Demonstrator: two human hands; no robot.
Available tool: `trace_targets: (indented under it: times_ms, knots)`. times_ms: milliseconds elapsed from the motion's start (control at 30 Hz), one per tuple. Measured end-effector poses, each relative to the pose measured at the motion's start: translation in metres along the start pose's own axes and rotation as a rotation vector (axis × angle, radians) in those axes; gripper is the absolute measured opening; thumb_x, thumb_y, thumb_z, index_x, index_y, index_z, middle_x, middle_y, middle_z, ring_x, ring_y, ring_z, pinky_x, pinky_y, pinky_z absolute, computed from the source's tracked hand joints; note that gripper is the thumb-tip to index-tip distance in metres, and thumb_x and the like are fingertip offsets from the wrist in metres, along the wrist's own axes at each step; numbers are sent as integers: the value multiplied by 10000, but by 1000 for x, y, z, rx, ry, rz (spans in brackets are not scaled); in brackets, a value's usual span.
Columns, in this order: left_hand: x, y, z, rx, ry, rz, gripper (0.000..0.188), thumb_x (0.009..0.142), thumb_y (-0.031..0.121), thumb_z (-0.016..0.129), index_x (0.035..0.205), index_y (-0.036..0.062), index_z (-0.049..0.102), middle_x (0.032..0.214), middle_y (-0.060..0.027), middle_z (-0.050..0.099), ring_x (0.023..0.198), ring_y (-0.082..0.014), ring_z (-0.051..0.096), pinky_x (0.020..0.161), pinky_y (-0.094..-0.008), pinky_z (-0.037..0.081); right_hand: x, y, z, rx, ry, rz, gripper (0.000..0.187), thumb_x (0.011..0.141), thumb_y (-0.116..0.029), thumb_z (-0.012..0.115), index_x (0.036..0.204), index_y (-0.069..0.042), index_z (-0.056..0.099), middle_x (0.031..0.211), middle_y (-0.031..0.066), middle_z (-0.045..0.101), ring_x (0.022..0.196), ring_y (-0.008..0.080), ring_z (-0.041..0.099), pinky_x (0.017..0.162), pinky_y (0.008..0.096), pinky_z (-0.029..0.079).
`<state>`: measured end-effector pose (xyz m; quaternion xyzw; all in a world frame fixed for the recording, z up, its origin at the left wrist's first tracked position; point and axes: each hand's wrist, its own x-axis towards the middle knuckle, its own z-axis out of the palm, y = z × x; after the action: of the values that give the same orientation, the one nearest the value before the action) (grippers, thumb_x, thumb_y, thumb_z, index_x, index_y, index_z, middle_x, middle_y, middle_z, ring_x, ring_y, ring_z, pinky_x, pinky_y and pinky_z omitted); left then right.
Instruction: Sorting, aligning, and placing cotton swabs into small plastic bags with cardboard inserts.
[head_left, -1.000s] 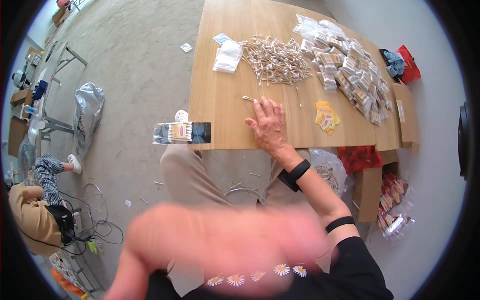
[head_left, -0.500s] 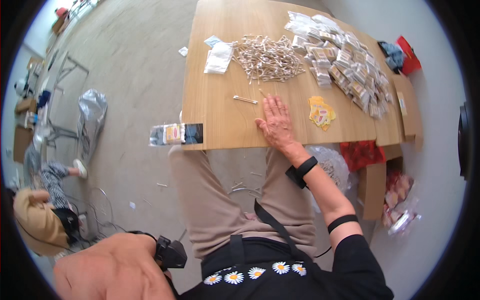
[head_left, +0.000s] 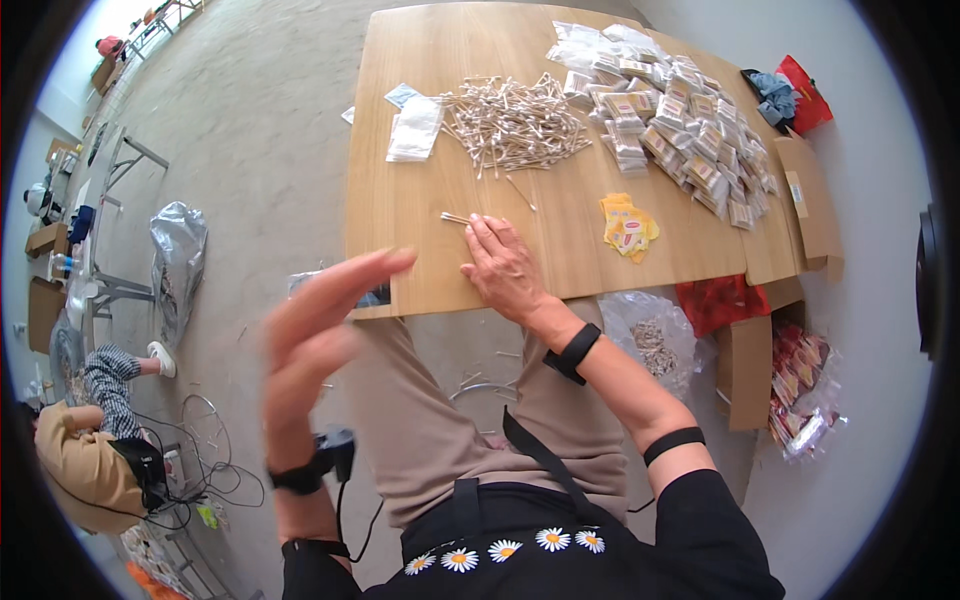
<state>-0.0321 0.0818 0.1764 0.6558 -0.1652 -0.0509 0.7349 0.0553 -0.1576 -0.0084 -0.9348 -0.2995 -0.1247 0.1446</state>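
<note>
My right hand [head_left: 507,268] lies flat on the wooden table, its fingertips over the ends of a few cotton swabs [head_left: 452,217]; how many lie beneath is hidden. A single cotton swab [head_left: 522,193] rests beyond it, near the large loose pile of cotton swabs [head_left: 520,120]. My left hand [head_left: 325,310], blurred by motion, is raised at the table's left front corner with its fingers stretched out and nothing visible in them. Below it a dark phone-like flat thing [head_left: 375,296] at the table edge is mostly covered. Yellow printed cards [head_left: 628,228] lie right of my right hand.
A heap of packed swab bags [head_left: 690,130] covers the table's right side. Clear plastic bags [head_left: 414,128] lie at the back left. Below the right edge are a bag of swabs [head_left: 652,340] and a cardboard box [head_left: 748,375]. Another person [head_left: 95,455] is at the far left.
My left hand has come up from beside my body toward the table's left corner. My right hand has slid left and nearer, onto the ends of the separate swabs.
</note>
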Motion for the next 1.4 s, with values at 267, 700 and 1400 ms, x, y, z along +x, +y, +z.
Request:
trace_targets:
  times_ms: [267,700,1400]
  knots:
    - [35,-171,41,1258,-135,-28,1158,588,474,861,1496,6,316,1589,-162,250,1495,-290,188,1222,-477,119,0,16,-22,178,130,89,408,800,-127,689,1169,26,609,1168,192,602,1137,337,539,989,413,448]
    - [48,-193,46,1292,-108,31,1244,543,650,808,1498,16,327,1569,-135,308,1487,-265,222,1227,-496,108,83,32,-3,113,73,492,214,844,-228,694,900,-35,623,952,138,626,897,325,658,757,442,539]
    - [49,-193,44,1259,-91,37,1217,566,628,799,1502,12,323,1591,-124,269,1497,-256,197,1224,-495,115,46,32,4,280,17,264,73,819,-118,659,845,-59,624,902,143,589,803,359,645,702,458,531]
